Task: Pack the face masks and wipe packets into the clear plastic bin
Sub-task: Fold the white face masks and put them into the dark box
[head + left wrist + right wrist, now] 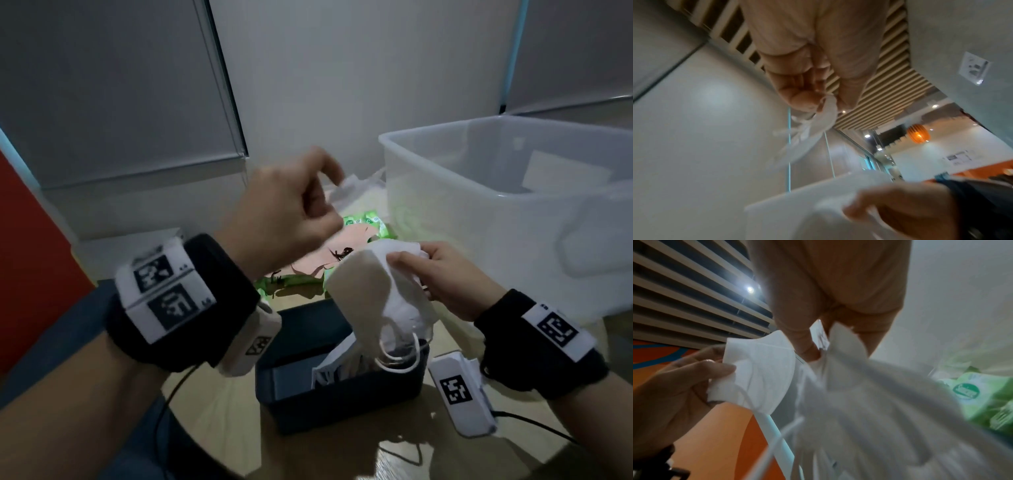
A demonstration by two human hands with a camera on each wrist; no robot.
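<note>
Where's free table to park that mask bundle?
Bare wood shows left of the dark box and in front of it. Behind, wipe packets crowd the gap up to the clear bin.

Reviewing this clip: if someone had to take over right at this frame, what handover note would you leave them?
Right hand grips a bunch of white face masks above the dark box, ear loops dangling; more masks remain in that box.
Left hand is raised, pinching one white mask.
Green wipe packets lie on the table behind the hands, left of the clear plastic bin.
Done: no masks or packets visible in the bin; a flat pale item shows through its wall, unclear what.
Left: move held masks, boxed masks and wipe packets into the bin.
</note>
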